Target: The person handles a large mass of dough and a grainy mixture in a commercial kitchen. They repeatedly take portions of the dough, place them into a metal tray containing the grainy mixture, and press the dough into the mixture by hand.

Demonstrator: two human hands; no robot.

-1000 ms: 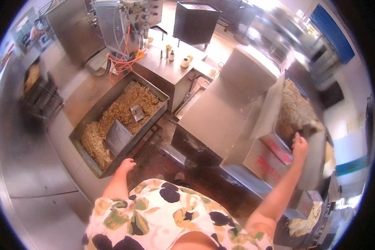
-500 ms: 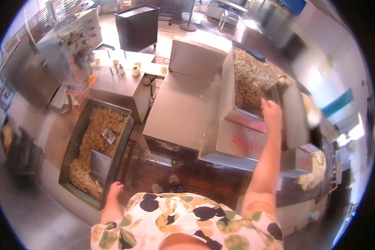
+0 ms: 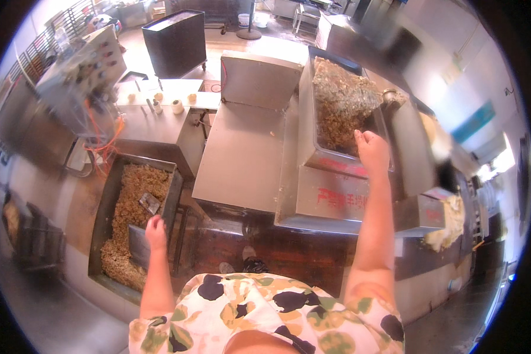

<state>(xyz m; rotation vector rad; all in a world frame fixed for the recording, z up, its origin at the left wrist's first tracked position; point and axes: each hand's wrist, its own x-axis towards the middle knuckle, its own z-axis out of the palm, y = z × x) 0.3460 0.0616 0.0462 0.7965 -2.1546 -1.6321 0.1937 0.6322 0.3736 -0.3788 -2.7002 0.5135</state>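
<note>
On the right, my right hand (image 3: pixel 373 152) is at the near rim of a metal hopper (image 3: pixel 308 127), its fingers curled together. Any small thing inside them is hidden. A brown, crumbly, moist-looking filling (image 3: pixel 336 127) lies in the hopper, paler and shinier toward the far end. My left hand (image 3: pixel 156 232) hovers by the right side of a deep metal bin (image 3: pixel 170 187) at the left, fingers drawn together; I cannot make out anything in them. The bin holds similar crumbly filling (image 3: pixel 137 183). A small metal scoop (image 3: pixel 150 203) and a flat grey metal plate (image 3: pixel 138 243) rest in it.
A broad steel machine cover (image 3: pixel 239 159) stands between bin and hopper. Behind the bin are a steel worktable (image 3: pixel 153 127) with small pale dough pieces and a control panel (image 3: pixel 103 56). A dark wheeled cart (image 3: pixel 177 44) stands farther back. Pale dough (image 3: pixel 448 224) hangs at the right.
My left hand has risen from the bin's near corner to beside the plate and scoop, its fingers drawing together. My right hand stays at the hopper's near rim. The whole view has shifted slightly.
</note>
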